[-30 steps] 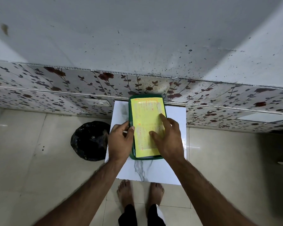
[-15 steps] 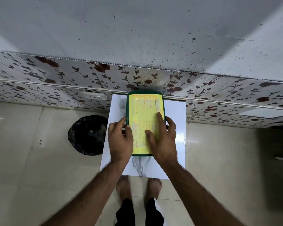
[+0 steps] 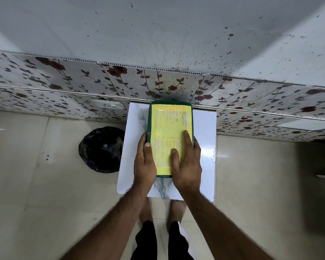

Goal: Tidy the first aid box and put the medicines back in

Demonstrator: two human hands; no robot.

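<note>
**Operator:** What surrounds the work area?

**Guide:** You stand barefoot at a small surface (image 3: 204, 147) with a glossy white, marble-veined top. Its far edge sits against the wall (image 3: 83, 87), which carries floral-patterned panels below a speckled grey section. A black bin bag (image 3: 101, 149), crinkled and rounded, sits on the floor (image 3: 36, 184) just beside the surface's left edge. A white wall socket (image 3: 111, 105) is mounted behind the surface's far-left corner.

**Operator:** Where is the first aid box?

**Guide:** The first aid box (image 3: 170, 117) lies closed in the middle of the surface, long axis pointing away from you, its far end close to the wall. It is dark green with rounded corners; a yellow label (image 3: 167, 128) with orange handwriting covers most of the lid.

**Operator:** And your hand positions?

**Guide:** Your left hand (image 3: 145, 164) wraps the box's near-left edge, thumb on the lid rim. Your right hand (image 3: 186, 164) lies flat on the near-right part of the lid, fingers extended and pressing down; whether it grips the right edge cannot be told.

**Operator:** What room is free?

**Guide:** Bare surface strips remain left, right and in front of the box. The tiled floor to the right is open.
</note>
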